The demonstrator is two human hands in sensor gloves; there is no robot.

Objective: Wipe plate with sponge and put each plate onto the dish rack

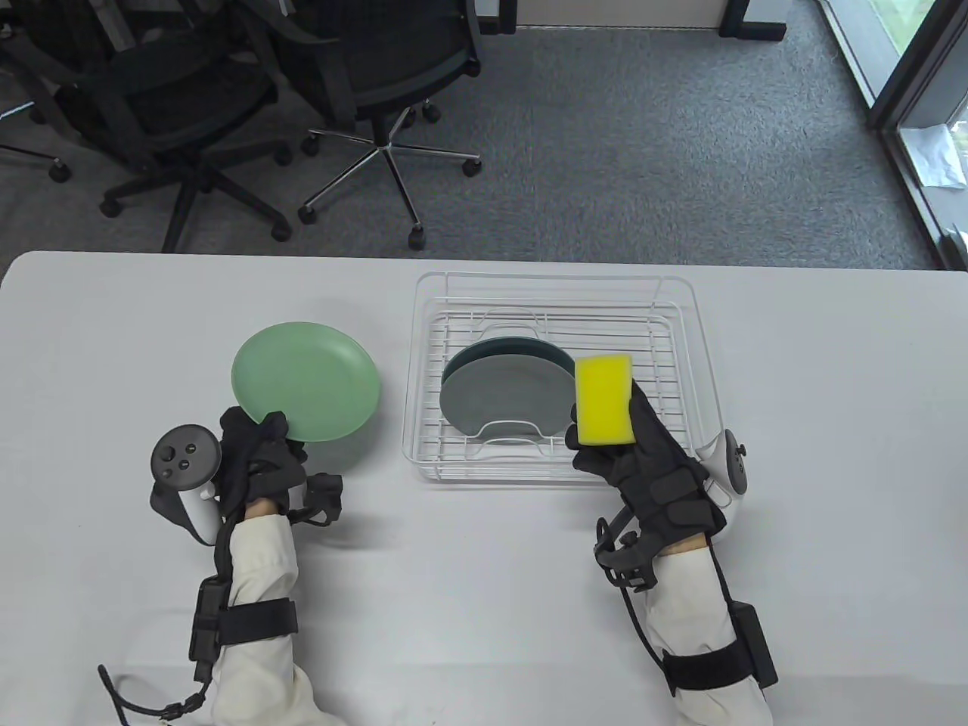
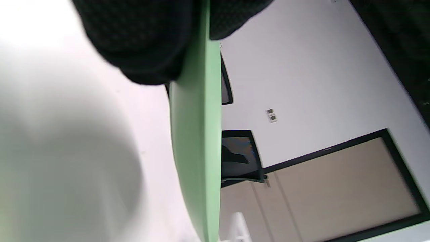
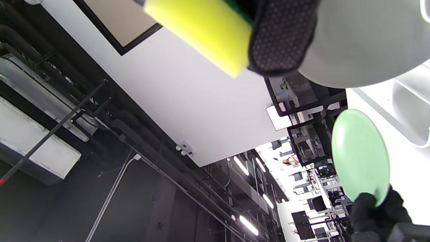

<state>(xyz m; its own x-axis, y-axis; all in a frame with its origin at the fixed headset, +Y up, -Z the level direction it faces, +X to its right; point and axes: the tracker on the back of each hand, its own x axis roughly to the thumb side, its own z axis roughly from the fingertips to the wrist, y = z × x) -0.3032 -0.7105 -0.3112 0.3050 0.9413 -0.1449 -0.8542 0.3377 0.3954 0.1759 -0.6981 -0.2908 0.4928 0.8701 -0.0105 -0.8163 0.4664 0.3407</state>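
My left hand (image 1: 261,442) pinches the near rim of a light green plate (image 1: 306,380) and holds it tilted above the white table (image 1: 484,605). In the left wrist view that green plate (image 2: 196,134) shows edge-on between my gloved fingers (image 2: 141,43). My right hand (image 1: 628,446) grips a yellow sponge (image 1: 603,399) upright over the right front of the white wire dish rack (image 1: 552,302). A grey plate (image 1: 503,393) lies in the rack on top of a dark teal plate (image 1: 529,349). The right wrist view shows the sponge (image 3: 201,30), the grey plate (image 3: 362,43) and the green plate (image 3: 359,156).
Black office chairs (image 1: 386,83) stand on the carpet beyond the table's far edge. The table stretches left of the green plate and in front of the rack. A glass door (image 1: 923,91) is at the far right.
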